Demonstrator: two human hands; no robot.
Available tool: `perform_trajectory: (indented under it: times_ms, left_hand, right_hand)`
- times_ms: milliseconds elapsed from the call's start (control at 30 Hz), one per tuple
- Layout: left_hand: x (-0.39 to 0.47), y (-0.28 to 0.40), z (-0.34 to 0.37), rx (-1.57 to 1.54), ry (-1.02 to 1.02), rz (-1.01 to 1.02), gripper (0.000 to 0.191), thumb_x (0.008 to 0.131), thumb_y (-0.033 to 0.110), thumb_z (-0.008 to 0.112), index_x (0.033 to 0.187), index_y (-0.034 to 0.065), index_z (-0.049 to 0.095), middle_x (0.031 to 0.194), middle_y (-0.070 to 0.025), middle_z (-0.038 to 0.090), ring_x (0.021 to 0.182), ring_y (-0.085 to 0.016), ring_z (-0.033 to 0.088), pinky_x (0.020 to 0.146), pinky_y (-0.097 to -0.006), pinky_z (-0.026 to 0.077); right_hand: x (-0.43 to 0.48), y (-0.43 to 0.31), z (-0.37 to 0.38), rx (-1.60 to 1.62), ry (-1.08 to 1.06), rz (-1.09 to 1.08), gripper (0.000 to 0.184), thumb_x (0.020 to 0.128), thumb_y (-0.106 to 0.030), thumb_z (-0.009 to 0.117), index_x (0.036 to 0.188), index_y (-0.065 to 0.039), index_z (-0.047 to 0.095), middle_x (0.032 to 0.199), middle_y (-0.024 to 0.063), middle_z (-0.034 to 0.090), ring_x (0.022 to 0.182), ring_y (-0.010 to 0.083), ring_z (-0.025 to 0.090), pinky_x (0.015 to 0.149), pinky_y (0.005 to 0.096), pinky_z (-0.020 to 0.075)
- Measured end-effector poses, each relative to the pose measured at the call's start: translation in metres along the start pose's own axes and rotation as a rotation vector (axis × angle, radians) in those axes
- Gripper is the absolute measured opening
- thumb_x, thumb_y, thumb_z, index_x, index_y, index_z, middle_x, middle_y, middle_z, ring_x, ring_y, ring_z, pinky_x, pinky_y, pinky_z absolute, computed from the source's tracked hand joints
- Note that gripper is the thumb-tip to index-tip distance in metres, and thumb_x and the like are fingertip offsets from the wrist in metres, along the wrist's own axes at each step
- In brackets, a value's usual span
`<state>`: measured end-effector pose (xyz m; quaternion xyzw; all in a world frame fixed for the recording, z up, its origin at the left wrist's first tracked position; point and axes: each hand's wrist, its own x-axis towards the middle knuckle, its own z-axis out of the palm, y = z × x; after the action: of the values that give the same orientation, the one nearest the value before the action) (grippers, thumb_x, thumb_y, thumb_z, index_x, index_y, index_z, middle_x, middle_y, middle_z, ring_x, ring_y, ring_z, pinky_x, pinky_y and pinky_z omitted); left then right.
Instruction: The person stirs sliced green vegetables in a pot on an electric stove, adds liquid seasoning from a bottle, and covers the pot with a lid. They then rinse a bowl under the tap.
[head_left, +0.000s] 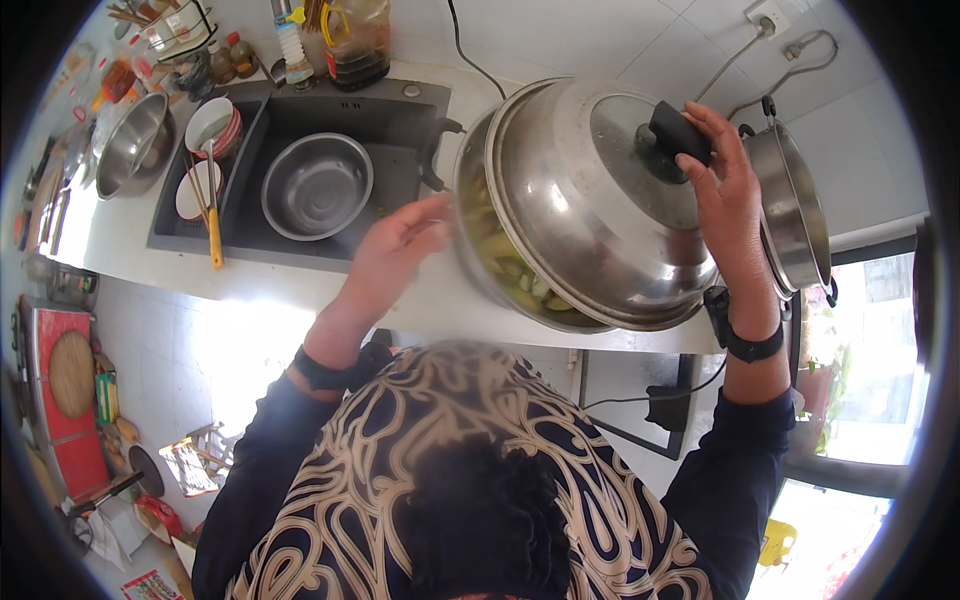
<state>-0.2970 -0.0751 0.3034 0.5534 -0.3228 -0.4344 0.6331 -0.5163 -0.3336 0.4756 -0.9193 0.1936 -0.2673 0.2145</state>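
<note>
A large steel pot (466, 259) stands on the counter, with green sliced vegetables (517, 274) and some liquid showing inside. Over it tilts a domed steel lid with a glass centre (570, 195), raised on the side towards my left. My right hand (724, 176) grips the lid's black knob (679, 135). My left hand (409, 244) is at the pot's left side, beside its rim and below a black handle (433, 154), fingers slightly apart and nothing held; whether the fingertips touch the pot I cannot tell. A faint haze hangs around this hand.
Left of the pot is a dark grey sink (405, 112) holding a steel bowl (317, 187). Stacked bowls (214, 124) and a yellow-handled utensil (215, 236) lie in its side basin. Another steel pot (799, 202) stands at the right. Bottles (356, 45) line the wall behind the sink.
</note>
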Motion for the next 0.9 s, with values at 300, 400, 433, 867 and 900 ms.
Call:
perform_trajectory:
  times_ms: [300, 400, 433, 867, 900]
  left_hand:
    - [0.006, 0.006, 0.002, 0.054, 0.018, 0.035, 0.047, 0.101, 0.021, 0.057, 0.141, -0.0015, 0.050, 0.118, -0.0098, 0.065, 0.108, -0.018, 0.061, 0.095, -0.0324, 0.048]
    - [0.008, 0.009, 0.004, 0.040, 0.014, 0.052, 0.046, 0.100, 0.019, 0.058, 0.141, -0.0010, 0.051, 0.115, -0.0087, 0.065, 0.106, -0.017, 0.061, 0.093, -0.0314, 0.049]
    - [0.008, 0.009, 0.004, 0.055, 0.022, 0.046, 0.046, 0.100, 0.018, 0.059, 0.141, -0.0009, 0.051, 0.114, -0.0083, 0.065, 0.106, -0.017, 0.061, 0.093, -0.0311, 0.049]
    - [0.018, 0.007, 0.007, 0.063, 0.096, 0.029, 0.047, 0.092, 0.005, 0.063, 0.138, 0.0003, 0.054, 0.102, -0.0032, 0.065, 0.095, -0.010, 0.061, 0.089, -0.0242, 0.047]
    - [0.018, 0.008, 0.007, 0.063, 0.094, 0.037, 0.047, 0.092, 0.003, 0.062, 0.138, -0.0004, 0.054, 0.101, -0.0032, 0.065, 0.095, -0.009, 0.060, 0.089, -0.0239, 0.047]
  right_hand:
    - [-0.012, -0.009, 0.036, 0.056, 0.032, 0.208, 0.051, 0.086, 0.002, 0.061, 0.136, -0.007, 0.053, 0.128, 0.0120, 0.060, 0.118, 0.0214, 0.057, 0.103, 0.0328, 0.0424]
    - [-0.014, -0.009, 0.044, 0.028, 0.085, 0.169, 0.048, 0.085, 0.000, 0.066, 0.131, -0.009, 0.057, 0.122, 0.0121, 0.064, 0.109, 0.0265, 0.061, 0.096, 0.0340, 0.0463]
    - [-0.015, -0.008, 0.047, 0.021, 0.088, 0.159, 0.048, 0.085, 0.000, 0.066, 0.131, -0.009, 0.057, 0.122, 0.0121, 0.064, 0.109, 0.0270, 0.061, 0.096, 0.0341, 0.0466]
    - [-0.035, -0.006, 0.056, -0.128, 0.100, 0.100, 0.046, 0.086, -0.009, 0.069, 0.130, -0.013, 0.055, 0.128, 0.0125, 0.059, 0.120, 0.0346, 0.054, 0.099, 0.0423, 0.0467]
    - [-0.035, -0.006, 0.055, -0.121, 0.099, 0.099, 0.046, 0.087, -0.009, 0.069, 0.130, -0.013, 0.055, 0.127, 0.0122, 0.059, 0.120, 0.0342, 0.054, 0.099, 0.0422, 0.0468]
